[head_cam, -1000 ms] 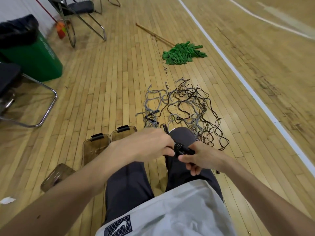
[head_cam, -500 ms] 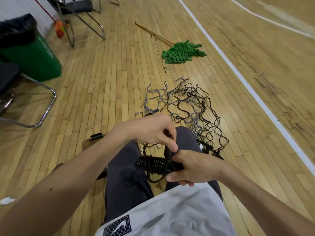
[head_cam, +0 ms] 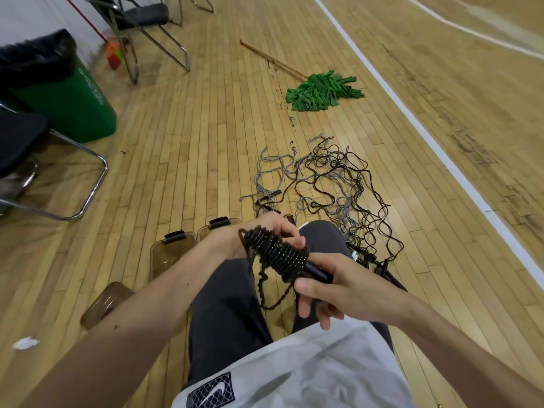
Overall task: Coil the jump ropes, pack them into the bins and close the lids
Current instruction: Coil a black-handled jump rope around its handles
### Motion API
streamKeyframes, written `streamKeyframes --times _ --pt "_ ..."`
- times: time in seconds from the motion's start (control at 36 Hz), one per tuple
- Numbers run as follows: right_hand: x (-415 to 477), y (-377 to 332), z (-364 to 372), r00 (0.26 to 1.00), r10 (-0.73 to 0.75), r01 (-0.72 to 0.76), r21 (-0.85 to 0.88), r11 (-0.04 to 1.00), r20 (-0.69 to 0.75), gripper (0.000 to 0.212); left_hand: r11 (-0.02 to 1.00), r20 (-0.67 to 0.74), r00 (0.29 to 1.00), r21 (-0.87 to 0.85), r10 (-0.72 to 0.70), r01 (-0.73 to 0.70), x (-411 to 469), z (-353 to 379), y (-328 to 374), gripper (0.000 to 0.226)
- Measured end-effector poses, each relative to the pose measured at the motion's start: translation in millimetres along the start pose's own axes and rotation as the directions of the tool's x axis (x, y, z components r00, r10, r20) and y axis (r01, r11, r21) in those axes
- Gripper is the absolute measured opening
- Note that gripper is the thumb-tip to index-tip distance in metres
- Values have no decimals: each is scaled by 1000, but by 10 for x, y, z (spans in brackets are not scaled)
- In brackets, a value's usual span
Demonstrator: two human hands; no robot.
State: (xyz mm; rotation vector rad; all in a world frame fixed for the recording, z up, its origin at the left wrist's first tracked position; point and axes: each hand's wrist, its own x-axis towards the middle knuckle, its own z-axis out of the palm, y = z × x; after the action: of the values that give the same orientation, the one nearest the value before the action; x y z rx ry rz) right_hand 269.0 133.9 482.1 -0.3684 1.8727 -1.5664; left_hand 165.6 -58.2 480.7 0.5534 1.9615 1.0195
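The black jump rope (head_cam: 279, 256) is wound in tight rings round its own handle and is held up over the person's lap, in both hands. Far to the left of the rope and nearer to the camera, a small white scrap (head_cam: 25, 343) lies on the wood floor (head_cam: 176, 142). Far left of the rope and further away stands a black chair (head_cam: 20, 136) with shiny metal legs, and beside it a green trash can (head_cam: 73, 107) with a black bag in it. Just left of the rope, down on the floor, are three brown see-through bins (head_cam: 170, 251). Two show a black clip, and I cannot tell if their lids are shut. The left hand (head_cam: 265, 231) holds the far end of the rope, with its fingers curled round the rings. A loose loop of the rope hangs down under the rings. The right hand (head_cam: 332, 287) holds the near end, with the thumb pressed on the black handle and the other fingers close together under it. Beyond the rope, a bit to the right, a pile of jump ropes (head_cam: 332, 184), grey and dark, lies tangled on the floor. Further beyond the rope lies a green mop (head_cam: 321, 92). Far right of the rope a white line (head_cam: 441, 148) runs along the floor
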Motion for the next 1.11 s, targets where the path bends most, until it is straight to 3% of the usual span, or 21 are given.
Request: streamKeyframes --times 0.06,0.08,0.11,0.17,0.22,0.25,0.33,0.44,0.5,0.58,0.69,1.0,1.11 --pt "9 16 22 1000 -10 11 40 999 -13 20 979 -48 992 176 115 -105 16 76 -59 24" --pt "9 25 27 1000 -13 14 65 998 -14 19 980 -56 994 179 98 -87 -52 129 -94 29" --pt "8 34 34 1000 -12 13 98 995 -10 18 997 -109 993 72 36 -29 -108 171 -109 36" --pt "5 64 39 1000 -6 5 189 982 8 16 999 -81 996 -32 -23 20 -147 257 -139 43" --pt "12 106 41 1000 -2 -5 266 964 27 17 924 -99 983 -367 -157 110 -48 291 -349 46" --pt "14 118 48 999 -6 -3 288 958 31 17 901 -58 985 -414 -164 126 -81 301 -352 47" --pt "16 127 55 999 -47 38 308 951 22 6 884 -2 990 -451 -138 123 -137 362 -370 52" --pt "32 122 55 995 -87 96 240 966 -46 9 845 -48 991 -528 -127 83 -160 424 -354 45" --pt "46 133 49 992 -102 115 192 975 -78 4 786 -40 992 -614 -118 69 -166 443 -339 39" --pt "70 177 19 983 -86 111 152 982 -159 15 654 -15 998 -756 -56 25 -170 491 -352 39" --pt "102 234 -57 965 -61 99 138 986 -256 26 552 34 999 -832 -33 46 -185 549 -345 28" --pt "163 359 -160 928 -14 41 65 997 -373 21 842 13 994 -530 -106 97 -111 640 -181 40" --pt "175 407 -170 916 35 -26 28 999 -399 16 937 -25 991 -328 -134 119 -109 659 -141 46"
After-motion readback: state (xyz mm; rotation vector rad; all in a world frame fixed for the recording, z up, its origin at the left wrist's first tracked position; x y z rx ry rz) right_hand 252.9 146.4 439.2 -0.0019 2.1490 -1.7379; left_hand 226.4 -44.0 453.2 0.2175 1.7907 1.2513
